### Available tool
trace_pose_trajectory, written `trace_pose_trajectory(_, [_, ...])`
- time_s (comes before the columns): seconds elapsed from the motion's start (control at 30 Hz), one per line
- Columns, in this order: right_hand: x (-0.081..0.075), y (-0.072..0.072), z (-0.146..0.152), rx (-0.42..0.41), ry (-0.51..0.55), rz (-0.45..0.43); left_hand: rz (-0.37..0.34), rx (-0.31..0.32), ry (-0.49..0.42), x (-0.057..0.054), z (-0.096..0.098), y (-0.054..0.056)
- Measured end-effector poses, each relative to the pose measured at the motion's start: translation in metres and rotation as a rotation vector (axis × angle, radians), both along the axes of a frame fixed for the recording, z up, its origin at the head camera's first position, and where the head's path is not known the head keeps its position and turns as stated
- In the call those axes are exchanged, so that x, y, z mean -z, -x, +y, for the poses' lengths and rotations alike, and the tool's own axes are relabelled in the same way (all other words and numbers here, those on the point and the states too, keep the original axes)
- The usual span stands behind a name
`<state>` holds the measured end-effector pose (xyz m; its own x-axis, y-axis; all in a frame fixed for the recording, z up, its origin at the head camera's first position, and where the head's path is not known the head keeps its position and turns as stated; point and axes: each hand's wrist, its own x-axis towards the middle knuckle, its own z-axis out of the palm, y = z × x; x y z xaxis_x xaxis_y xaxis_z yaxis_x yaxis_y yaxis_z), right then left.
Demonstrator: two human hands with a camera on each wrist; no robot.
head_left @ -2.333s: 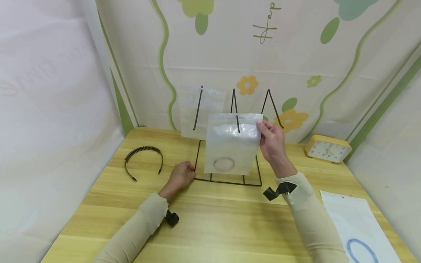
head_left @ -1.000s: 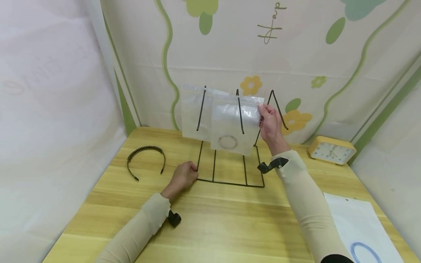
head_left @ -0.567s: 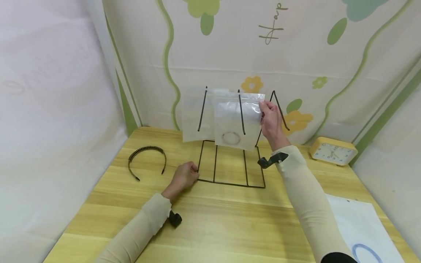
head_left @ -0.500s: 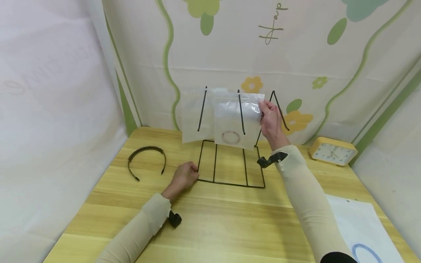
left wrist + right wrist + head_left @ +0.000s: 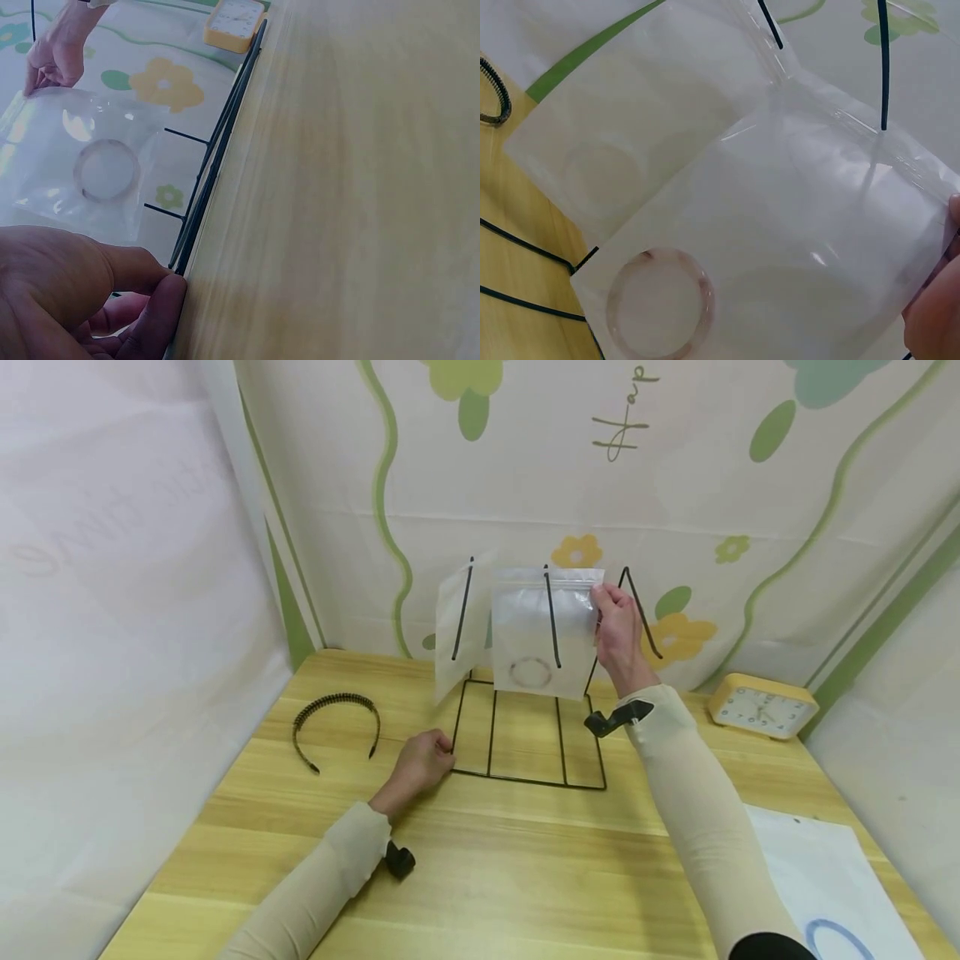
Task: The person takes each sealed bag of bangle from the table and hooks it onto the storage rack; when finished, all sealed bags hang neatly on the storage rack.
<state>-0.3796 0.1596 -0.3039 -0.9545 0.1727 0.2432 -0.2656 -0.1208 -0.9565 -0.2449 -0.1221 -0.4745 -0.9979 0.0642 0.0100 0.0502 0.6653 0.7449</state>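
My right hand pinches the upper right edge of a clear zip bag, which hangs on the middle prong of a black wire display rack. A pale ring-shaped bangle lies inside this bag. My left hand pinches the rack's base wire at the front left corner, thumb against finger in the left wrist view. On the left prong hangs a second zip bag, turned at an angle, with a faint ring shape showing in the right wrist view.
A dark coiled headband lies on the wooden table at the left. At the right back stands a yellow clock. A white bag with a blue ring lies front right. The rack's right prong carries nothing.
My right hand has slid the held bag up and back along the middle prong. The left prong's bag has swung to an angle. My left hand stays at the rack's corner.
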Motion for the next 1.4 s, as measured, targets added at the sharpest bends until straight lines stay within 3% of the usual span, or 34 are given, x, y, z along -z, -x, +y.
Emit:
trace_pose_trajectory(0.17, [0.003, -0.004, 0.004, 0.045, -0.123, -0.030, -0.009, 0.001, 0.008, -0.002, 0.000, 0.000])
trace_pose_trajectory(0.4, [0.017, -0.021, 0.030, 0.030, -0.183, -0.009, -0.012, 0.024, 0.006, -0.002, 0.003, 0.004])
trace_pose_trajectory(0.57, [0.034, -0.042, 0.066, 0.056, -0.289, 0.028, -0.011, 0.032, 0.008, -0.002, 0.008, 0.003])
trace_pose_trajectory(0.73, [0.049, -0.068, 0.102, -0.006, -0.275, 0.035, -0.010, 0.038, 0.017, -0.002, 0.010, 0.003])
trace_pose_trajectory(0.93, [0.071, -0.096, 0.135, -0.048, -0.338, 0.028, -0.011, 0.041, 0.019, -0.001, 0.007, 0.004])
trace_pose_trajectory(1.13, [0.100, -0.119, 0.158, -0.031, -0.410, -0.039, -0.018, 0.038, 0.009, -0.002, 0.004, 0.005])
trace_pose_trajectory(1.4, [0.130, -0.148, 0.197, -0.018, -0.412, -0.115, -0.028, 0.050, 0.001, -0.003, 0.006, 0.002])
